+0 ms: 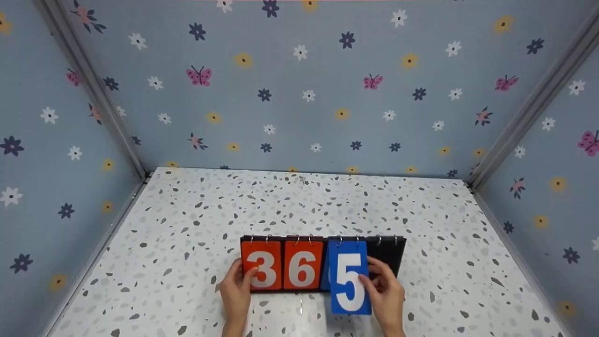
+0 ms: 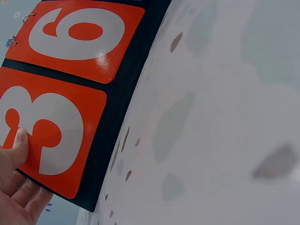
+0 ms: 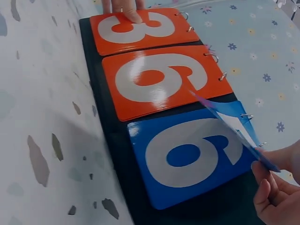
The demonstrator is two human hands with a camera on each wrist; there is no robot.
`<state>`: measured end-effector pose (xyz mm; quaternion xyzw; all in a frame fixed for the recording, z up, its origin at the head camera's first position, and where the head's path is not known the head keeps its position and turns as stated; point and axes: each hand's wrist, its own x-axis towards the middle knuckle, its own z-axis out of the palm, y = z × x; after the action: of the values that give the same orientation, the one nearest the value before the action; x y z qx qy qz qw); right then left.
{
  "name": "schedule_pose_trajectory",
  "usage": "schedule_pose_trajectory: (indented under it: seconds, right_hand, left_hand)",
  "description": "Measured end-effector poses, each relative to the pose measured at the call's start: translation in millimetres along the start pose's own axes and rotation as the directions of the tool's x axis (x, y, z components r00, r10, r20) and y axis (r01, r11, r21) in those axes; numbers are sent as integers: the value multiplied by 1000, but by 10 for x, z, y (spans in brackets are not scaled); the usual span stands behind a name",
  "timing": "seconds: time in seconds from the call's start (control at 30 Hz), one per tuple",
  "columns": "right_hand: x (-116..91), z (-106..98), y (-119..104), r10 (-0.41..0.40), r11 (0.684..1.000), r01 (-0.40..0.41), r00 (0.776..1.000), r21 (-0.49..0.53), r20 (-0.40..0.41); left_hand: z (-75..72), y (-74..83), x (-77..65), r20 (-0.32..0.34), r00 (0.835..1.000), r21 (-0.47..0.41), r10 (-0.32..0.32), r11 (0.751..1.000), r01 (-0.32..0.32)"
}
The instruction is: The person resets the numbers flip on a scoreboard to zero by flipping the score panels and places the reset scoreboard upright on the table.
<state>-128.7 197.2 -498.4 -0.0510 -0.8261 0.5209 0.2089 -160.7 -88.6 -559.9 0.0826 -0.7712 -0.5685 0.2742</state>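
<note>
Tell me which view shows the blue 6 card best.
Right wrist: the blue 6 card shows nearly whole, its digit readable. The head view shows only a sliver beside the raised blue 5 card; the left wrist, at most a blue edge at top.

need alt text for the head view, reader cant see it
A person's right-hand grip holds a blue 5 card tilted out from a black stand. The left-hand grip holds the stand's left end, thumb on a red 3 card beside a red 6 card.

glossy, plastic-looking number cards; shiny metal rings; matt backing board; smooth tabletop.
</note>
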Motion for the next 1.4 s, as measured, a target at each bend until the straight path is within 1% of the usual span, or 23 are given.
schedule_pose_trajectory:
  seconds: [0.1, 0.2, 0.27, 0.37, 0.43, 0.5, 0.57, 0.6, 0.7, 0.77, 0.83, 0.87, 0.93, 1.0, 1.07, 1.17, 1.23, 1.3, 1.4]
  right_hand:
    - [16, -68, -21, -6, 995, 1, 999, 103, 51]
    - [47, -142, -44, -33, 974, 4, 992, 226, 124]
    - [72, -195, -68, -73, 953, 15, 981, 302, 182]
    - [113, -262, -107, -147, 918, 35, 955, 395, 257]
    - [143, -288, -127, -201, 899, 63, 938, 433, 281]
    - [172, -298, -141, -236, 889, 92, 931, 449, 277]
    - [200, -292, -155, -251, 891, 124, 936, 436, 246]
    - [214, -285, -168, -250, 897, 137, 941, 420, 227]
    - [255, -251, -232, -235, 927, 176, 961, 331, 148]
    - [287, -229, -303, -274, 932, 243, 958, 267, 84]
    - [321, -219, -399, -347, 920, 337, 938, 198, 17]
    - [340, -218, -443, -390, 907, 386, 921, 168, -14]
    - [385, -222, -523, -475, 868, 479, 878, 130, -63]
    - [444, -224, -578, -538, 831, 544, 839, 114, -88]
    - [510, -221, -595, -571, 806, 579, 815, 122, -94]
    - [647, -193, -489, -588, 792, 597, 802, 128, -103]
    - [732, -171, -422, -582, 797, 593, 805, 118, -112]
    - [819, -142, -360, -582, 800, 594, 803, 90, -125]
    - [919, -105, -379, -591, 799, 600, 796, 46, -126]
  left_hand:
    - [-2, 9, 3, 4, 1000, 3, -6, 1000, 6]
    - [-4, 14, 5, 5, 1000, 9, -2, 1000, 2]
    - [-7, 18, 9, 4, 1000, 15, 3, 1000, -3]
    - [-10, 17, 21, 6, 1000, 13, 8, 1000, -8]
    - [-12, 20, 27, 8, 1000, 8, 3, 1000, -3]
    - [-10, 17, 31, 12, 1000, 12, -6, 1000, 6]
    - [-7, 15, 27, 14, 1000, 22, -16, 1000, 16]
    - [-5, 12, 25, 15, 1000, 23, -22, 999, 22]
    - [-1, 6, 20, 15, 999, 26, -30, 999, 30]
    - [0, 5, 19, 14, 999, 27, -30, 999, 29]
    - [-2, 7, 19, 14, 1000, 25, -26, 999, 26]
    - [-2, 5, 19, 13, 1000, 25, -27, 999, 27]
    - [-3, 8, 21, 18, 999, 28, -33, 999, 32]
    - [-3, 11, 21, 23, 999, 24, -41, 999, 40]
    - [-3, 16, 20, 25, 999, 28, -45, 999, 44]
    - [-2, 30, 17, 27, 998, 37, -57, 998, 56]
    - [-1, 35, 18, 28, 997, 47, -66, 997, 64]
    - [0, 36, 19, 29, 997, 57, -74, 996, 72]
    - [-3, 35, 15, 26, 998, 48, -62, 997, 61]
